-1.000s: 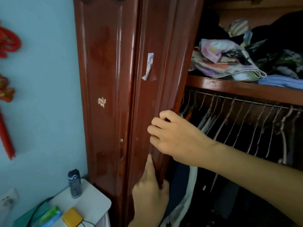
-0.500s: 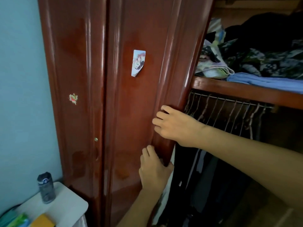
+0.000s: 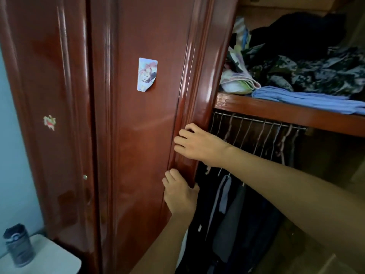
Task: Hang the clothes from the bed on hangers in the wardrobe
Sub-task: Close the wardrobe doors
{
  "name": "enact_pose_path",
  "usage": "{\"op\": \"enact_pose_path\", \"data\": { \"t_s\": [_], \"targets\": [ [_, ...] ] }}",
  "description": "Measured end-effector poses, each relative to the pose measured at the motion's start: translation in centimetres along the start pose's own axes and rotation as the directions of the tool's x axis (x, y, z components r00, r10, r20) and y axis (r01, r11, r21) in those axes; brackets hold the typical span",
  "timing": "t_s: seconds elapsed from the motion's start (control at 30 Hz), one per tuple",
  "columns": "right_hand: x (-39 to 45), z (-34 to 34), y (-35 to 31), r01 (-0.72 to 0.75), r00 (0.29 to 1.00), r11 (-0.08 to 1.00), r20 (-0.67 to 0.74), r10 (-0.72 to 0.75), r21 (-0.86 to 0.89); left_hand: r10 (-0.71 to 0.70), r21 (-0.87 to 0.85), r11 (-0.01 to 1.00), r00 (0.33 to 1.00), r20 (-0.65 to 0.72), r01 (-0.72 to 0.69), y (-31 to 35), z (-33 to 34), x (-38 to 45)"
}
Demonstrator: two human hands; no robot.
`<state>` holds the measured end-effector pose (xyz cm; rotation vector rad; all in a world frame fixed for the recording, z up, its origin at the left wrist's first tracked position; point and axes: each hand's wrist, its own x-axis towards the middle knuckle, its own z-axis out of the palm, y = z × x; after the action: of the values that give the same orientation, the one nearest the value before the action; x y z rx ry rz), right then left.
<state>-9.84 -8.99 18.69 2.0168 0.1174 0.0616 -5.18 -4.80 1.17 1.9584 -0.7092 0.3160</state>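
Note:
The red-brown wardrobe door (image 3: 142,135) fills the middle of the view. My right hand (image 3: 197,144) reaches in from the right and hooks its curled fingers over the door's right edge moulding. Just below it, my left hand (image 3: 179,192) grips the same edge, with fingers on the front and the thumb round the side. Right of the door the wardrobe stands open. Several empty wire hangers (image 3: 246,133) hang on a metal rail (image 3: 260,121). Dark clothes (image 3: 233,214) hang beneath them. No bed and no clothes from it are in view.
A wooden shelf (image 3: 276,112) above the rail holds a pile of folded clothes (image 3: 296,76). A second door (image 3: 49,76) stands to the left, against a pale blue wall. A dark can (image 3: 18,246) sits on a white side table (image 3: 51,260) at the lower left.
My left hand has risen from one finger touching the door edge to a full grip on it. My right hand has stayed on the edge. The door now shows more of its front.

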Motion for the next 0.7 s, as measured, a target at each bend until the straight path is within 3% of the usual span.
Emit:
{"op": "enact_pose_path", "data": {
  "t_s": [0.23,0.43,0.5,0.6,0.7],
  "targets": [
    [0.3,1.4,0.5,-0.046,0.999,0.991,-0.015,0.049,0.124,0.122,0.022,0.992,0.992,-0.029,-0.121,-1.2,2.7,0.2],
    [0.0,0.3,0.4,-0.133,0.990,0.946,0.002,0.139,0.294,0.274,-0.070,0.962,0.943,0.191,-0.265,-3.5,-0.9,1.3],
    [-1.2,-0.4,-0.5,-0.272,0.958,0.852,0.039,0.285,0.448,0.378,-0.071,0.924,0.877,0.296,-0.375,-5.2,-3.2,3.1],
    [-3.7,-2.1,-2.3,-0.500,0.837,0.612,0.159,0.524,0.613,0.586,-0.056,0.803,0.767,0.263,-0.594,-6.0,-6.4,5.8],
    [-6.3,-4.3,-3.7,-0.650,0.677,0.342,0.312,0.667,0.679,0.785,-0.126,0.603,0.557,0.270,-0.788,-3.1,-8.8,7.6]
  ]
}}
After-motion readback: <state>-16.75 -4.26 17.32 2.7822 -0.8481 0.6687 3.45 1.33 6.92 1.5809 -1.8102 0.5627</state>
